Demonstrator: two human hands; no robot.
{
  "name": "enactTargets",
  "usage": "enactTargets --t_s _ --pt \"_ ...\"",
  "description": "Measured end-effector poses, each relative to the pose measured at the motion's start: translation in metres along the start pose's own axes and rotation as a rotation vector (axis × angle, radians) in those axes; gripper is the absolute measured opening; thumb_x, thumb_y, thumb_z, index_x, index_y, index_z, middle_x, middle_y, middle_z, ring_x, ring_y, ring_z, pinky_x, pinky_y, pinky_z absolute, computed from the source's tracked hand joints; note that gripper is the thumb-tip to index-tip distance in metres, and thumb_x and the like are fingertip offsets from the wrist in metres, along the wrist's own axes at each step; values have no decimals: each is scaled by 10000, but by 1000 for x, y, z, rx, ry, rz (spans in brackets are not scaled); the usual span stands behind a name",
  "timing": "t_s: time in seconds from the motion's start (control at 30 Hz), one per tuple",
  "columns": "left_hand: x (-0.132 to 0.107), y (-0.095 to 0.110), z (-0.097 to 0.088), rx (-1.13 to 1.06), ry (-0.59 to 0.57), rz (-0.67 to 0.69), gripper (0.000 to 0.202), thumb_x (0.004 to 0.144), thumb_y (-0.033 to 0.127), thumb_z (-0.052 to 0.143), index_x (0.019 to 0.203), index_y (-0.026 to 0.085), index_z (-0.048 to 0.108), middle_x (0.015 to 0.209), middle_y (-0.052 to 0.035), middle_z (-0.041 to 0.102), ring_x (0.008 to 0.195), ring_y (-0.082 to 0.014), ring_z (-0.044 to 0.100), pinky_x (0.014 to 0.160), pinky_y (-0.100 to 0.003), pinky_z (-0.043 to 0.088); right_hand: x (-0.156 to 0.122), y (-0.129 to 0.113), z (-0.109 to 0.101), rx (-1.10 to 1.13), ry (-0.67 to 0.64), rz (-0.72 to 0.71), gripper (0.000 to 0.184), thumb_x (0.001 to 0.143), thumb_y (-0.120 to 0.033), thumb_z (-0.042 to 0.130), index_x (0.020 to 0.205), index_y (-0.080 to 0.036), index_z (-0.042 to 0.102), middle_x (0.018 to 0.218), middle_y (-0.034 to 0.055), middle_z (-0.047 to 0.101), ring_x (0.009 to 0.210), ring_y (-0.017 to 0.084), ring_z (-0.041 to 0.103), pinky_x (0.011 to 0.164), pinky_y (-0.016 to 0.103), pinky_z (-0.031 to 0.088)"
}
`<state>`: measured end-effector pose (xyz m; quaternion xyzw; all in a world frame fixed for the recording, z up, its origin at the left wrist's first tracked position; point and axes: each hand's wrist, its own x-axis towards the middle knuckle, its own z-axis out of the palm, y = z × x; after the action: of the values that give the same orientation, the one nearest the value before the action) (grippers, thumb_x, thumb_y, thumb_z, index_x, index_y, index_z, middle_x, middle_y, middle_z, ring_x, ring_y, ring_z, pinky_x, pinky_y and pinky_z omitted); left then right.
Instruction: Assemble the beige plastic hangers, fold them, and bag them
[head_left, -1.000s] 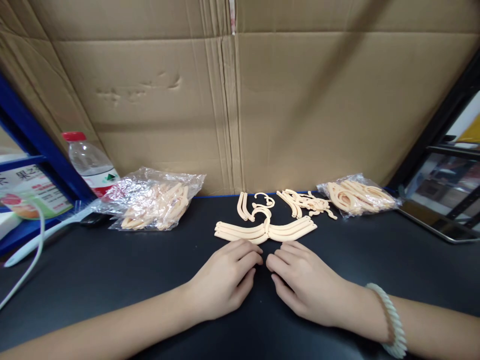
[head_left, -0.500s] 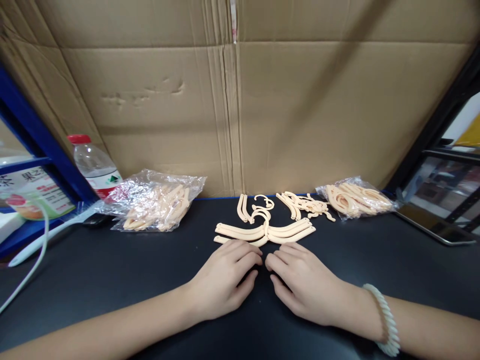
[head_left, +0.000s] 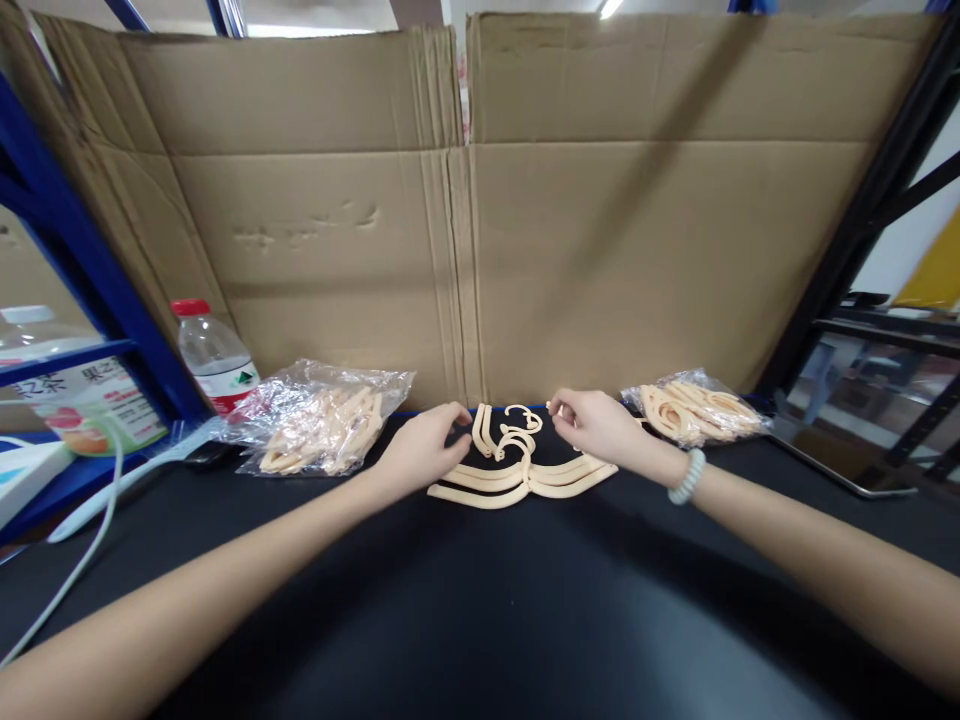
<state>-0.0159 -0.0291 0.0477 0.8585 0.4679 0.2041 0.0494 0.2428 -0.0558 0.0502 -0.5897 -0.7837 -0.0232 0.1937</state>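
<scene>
A small stack of cream plastic hangers (head_left: 525, 478) lies on the black table (head_left: 480, 620), hooks pointing away from me. My left hand (head_left: 421, 452) reaches to a pair of curved cream pieces (head_left: 482, 430) standing just behind the stack; its fingers curl in a pinch beside them, and I cannot make out whether they grip one. My right hand (head_left: 596, 425) hovers over the loose cream pieces to the right of the hooks, fingers bent and pinched, covering most of them. A white bead bracelet (head_left: 686, 476) is on the right wrist.
A clear bag of cream parts (head_left: 322, 428) lies at the left, another bag (head_left: 697, 408) at the right. A water bottle (head_left: 214, 362) stands by the blue rack post. Cardboard (head_left: 465, 230) walls off the back. A white cable (head_left: 90, 510) trails at the left; a tablet (head_left: 847, 465) lies at the right.
Both hands have left the table in front of the hangers and reached forward, left to the curved pieces, right over the loose pieces. The camera has tilted up.
</scene>
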Motion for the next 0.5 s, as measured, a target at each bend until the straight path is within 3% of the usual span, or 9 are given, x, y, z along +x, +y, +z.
enactTargets --t_s 0.13,0.23,0.33,0.5 --pt "42 -15 15 54 -99 -147 226 907 269 612 1082 127 604 999 -69 666 889 -206 652 825 -399 532 40 12 11 -72 -105 91 142 929 -244 570 886 -149 665 850 56 682 805 179 648 722 290 495" --pt "59 -20 31 90 -139 -199 276 933 330 597 1132 139 598 1101 -81 634 940 -209 640 819 -408 546 54 10 26 -117 -167 126 228 949 -341 589 1050 -142 632 1029 65 652 879 182 642 784 367 542" --pt "66 -20 41 113 -136 -207 289 936 325 593 1164 147 589 1158 -91 615 989 -223 627 843 -423 542 59 8 39 -140 -189 137 270 946 -335 597 1145 -152 603 1145 89 617 966 208 628 827 394 541" --pt "67 -19 42 127 -123 -203 293 940 325 586 1176 150 584 1171 -94 610 996 -224 625 848 -427 540 61 10 50 -117 -181 162 290 944 -330 600 1173 -153 593 1191 101 598 1015 224 614 863 415 529"
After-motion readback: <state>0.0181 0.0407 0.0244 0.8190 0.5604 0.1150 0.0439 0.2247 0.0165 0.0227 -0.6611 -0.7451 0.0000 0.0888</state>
